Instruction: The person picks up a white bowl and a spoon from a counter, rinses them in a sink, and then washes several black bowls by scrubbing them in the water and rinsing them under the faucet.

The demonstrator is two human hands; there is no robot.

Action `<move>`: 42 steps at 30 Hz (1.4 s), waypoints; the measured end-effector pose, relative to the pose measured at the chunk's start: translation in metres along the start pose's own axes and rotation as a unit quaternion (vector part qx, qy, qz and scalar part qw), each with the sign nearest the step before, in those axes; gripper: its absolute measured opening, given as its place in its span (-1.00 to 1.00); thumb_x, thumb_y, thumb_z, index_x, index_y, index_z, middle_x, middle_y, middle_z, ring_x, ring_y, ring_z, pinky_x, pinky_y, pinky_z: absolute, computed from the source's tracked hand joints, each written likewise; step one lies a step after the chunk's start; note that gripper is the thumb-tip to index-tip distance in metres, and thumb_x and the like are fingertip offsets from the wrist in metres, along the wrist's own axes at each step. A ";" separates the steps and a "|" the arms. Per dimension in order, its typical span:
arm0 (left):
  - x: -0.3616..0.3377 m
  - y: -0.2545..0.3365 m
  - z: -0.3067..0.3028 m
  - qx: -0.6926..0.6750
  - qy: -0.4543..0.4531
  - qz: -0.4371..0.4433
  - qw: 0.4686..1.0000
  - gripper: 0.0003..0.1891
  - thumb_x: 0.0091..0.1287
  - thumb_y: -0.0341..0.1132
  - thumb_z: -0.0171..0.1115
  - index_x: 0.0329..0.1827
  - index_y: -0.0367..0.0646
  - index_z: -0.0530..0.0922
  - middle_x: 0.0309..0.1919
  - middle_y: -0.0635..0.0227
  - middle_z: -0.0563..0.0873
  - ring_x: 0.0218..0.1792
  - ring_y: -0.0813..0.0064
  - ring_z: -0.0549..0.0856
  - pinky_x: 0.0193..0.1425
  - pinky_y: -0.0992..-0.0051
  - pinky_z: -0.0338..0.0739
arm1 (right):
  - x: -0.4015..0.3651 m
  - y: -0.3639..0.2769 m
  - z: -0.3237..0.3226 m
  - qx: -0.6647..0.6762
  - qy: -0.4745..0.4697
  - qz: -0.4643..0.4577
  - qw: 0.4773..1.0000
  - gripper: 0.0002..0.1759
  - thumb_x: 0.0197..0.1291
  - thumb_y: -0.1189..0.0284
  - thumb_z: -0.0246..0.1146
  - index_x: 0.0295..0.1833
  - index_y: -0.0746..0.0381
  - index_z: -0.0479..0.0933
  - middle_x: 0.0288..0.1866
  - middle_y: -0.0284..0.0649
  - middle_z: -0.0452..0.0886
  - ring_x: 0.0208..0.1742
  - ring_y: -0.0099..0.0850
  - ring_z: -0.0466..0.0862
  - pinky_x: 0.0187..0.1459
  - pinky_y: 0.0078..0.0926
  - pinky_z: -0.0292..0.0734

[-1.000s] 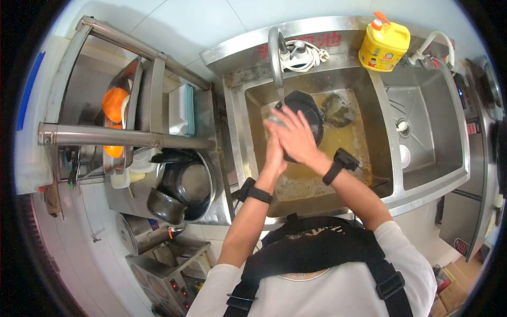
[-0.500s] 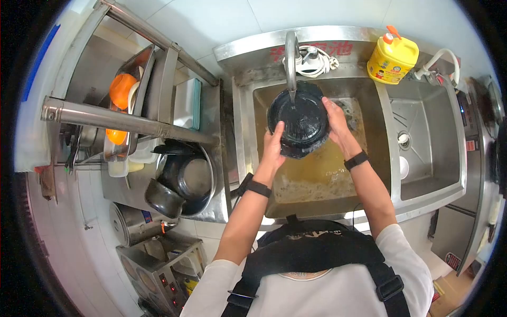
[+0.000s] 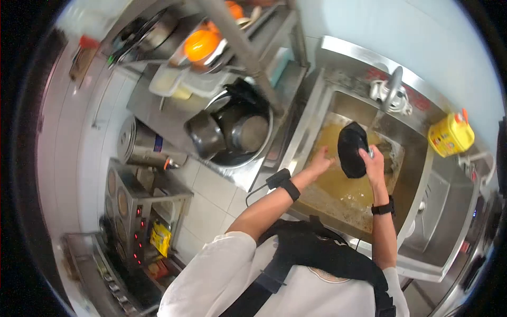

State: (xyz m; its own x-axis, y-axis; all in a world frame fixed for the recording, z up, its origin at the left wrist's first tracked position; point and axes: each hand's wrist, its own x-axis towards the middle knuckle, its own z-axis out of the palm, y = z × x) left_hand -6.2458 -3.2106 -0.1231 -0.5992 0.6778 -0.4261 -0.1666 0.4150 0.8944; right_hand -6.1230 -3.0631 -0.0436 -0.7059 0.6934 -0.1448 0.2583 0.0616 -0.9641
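Note:
My right hand (image 3: 373, 162) grips the rim of a black bowl (image 3: 352, 150), which is tipped on its side above the large steel sink (image 3: 301, 158). Its inside is mostly turned out of sight. To the left of the bowl, my left hand (image 3: 320, 164) is apart from it, fingers stretched out and holding nothing. Murky yellowish water (image 3: 338, 185) lies in the sink below both hands. A curved faucet (image 3: 392, 87) rises at the sink's back edge.
On the left counter, a round metal basin (image 3: 268, 134) holds several dark pots (image 3: 250, 133). Orange bowls (image 3: 202, 45) sit on the rack above. A yellow jug (image 3: 450, 134) stands behind the smaller sink (image 3: 443, 206). A multi-burner stove (image 3: 122, 203) is lower left.
The view has swung toward the left. My left hand has let go of the black bowl, which has left the faucet and turned from flat to on edge in my right hand.

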 end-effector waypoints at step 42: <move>-0.189 -0.024 -0.140 -0.108 0.210 0.154 0.959 -0.81 0.22 -0.58 -0.08 -0.11 -0.26 0.38 -0.25 0.33 0.53 -0.18 0.53 0.50 -0.08 0.57 0.37 | -0.057 0.058 0.073 -0.051 -0.106 0.114 0.986 -0.78 0.17 0.41 0.06 -0.07 0.21 0.43 -0.52 -0.29 0.50 -0.53 -0.51 0.49 -0.50 -0.58 0.39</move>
State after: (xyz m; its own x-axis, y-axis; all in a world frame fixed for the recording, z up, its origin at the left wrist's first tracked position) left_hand -6.2376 -3.4338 -0.0449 -0.9015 0.4242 -0.0853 -0.0621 0.0682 0.9957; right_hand -6.1157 -3.1513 -0.1076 -0.7406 0.5328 -0.4094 0.4839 0.0002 -0.8751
